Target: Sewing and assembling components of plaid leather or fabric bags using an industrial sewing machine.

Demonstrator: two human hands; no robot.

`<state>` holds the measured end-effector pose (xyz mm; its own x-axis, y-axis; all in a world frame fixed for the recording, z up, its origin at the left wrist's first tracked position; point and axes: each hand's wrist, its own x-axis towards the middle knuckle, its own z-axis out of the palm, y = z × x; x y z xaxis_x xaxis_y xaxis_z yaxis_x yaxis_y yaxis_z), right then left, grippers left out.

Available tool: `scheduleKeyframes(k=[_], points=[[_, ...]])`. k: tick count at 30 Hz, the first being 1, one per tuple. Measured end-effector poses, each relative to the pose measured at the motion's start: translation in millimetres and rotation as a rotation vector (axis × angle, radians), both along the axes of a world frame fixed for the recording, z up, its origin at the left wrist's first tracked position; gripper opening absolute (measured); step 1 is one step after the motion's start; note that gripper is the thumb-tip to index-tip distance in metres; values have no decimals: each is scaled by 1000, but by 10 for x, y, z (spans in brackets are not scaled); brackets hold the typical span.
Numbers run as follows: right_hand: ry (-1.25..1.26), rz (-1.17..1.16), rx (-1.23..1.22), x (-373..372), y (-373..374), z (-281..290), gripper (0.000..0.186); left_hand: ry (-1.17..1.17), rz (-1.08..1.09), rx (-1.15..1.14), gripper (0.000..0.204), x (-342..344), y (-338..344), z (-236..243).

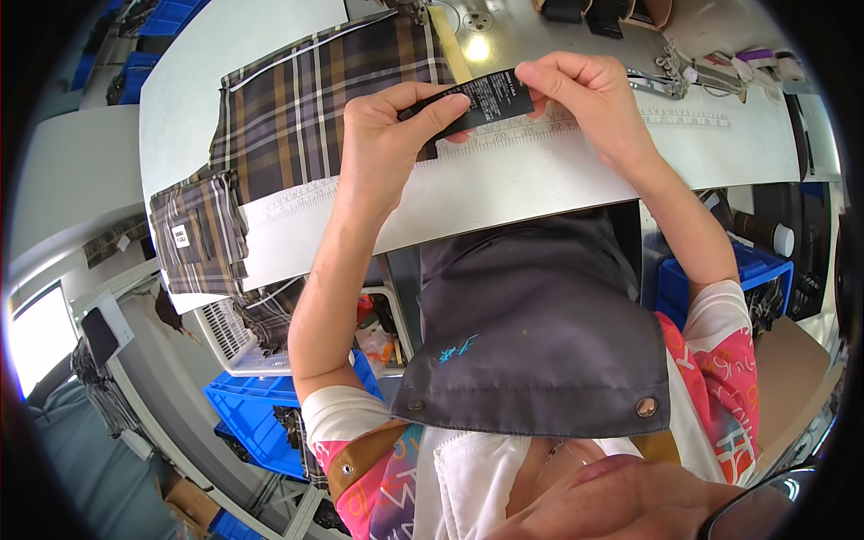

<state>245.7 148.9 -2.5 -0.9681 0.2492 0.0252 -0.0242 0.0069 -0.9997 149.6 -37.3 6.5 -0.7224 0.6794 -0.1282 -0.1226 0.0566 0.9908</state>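
Note:
A black fabric care label [500, 99] with pale print is stretched between my two hands above the table. My left hand [387, 130] pinches its left end between thumb and fingers. At the other end, my right hand [589, 94] grips the upper right corner. Brown, black and white plaid cloth [288, 117] lies flat on the table, partly behind my left hand. A folded plaid piece [193, 229] bearing a small white label [180, 236] rests at the table's left corner.
A ruler scale [666, 117] runs along the white table [540, 175]. Metal scissors [655, 84] lie at the right. The sewing machine bed [504, 40] is at the back. Below stand a white basket [236, 328], a blue crate [256, 423] and a right-hand blue crate [677, 283].

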Motion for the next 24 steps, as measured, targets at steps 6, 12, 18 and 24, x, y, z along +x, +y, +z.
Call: scheduleKeyframes(k=[6, 12, 18, 24], points=[[-39, -29, 34, 23, 158, -5, 24, -7, 26, 24, 16, -9, -43, -40], [-25, -73, 270, 48, 232, -83, 20, 62, 128, 21, 12, -9, -221, -35], [-20, -26, 445, -14, 120, -86, 18, 62, 293, -24, 12, -69, -631, -27], [13, 70, 469, -137, -78, -101, 16, -54, 264, -4, 13, -81, -688, -42]])
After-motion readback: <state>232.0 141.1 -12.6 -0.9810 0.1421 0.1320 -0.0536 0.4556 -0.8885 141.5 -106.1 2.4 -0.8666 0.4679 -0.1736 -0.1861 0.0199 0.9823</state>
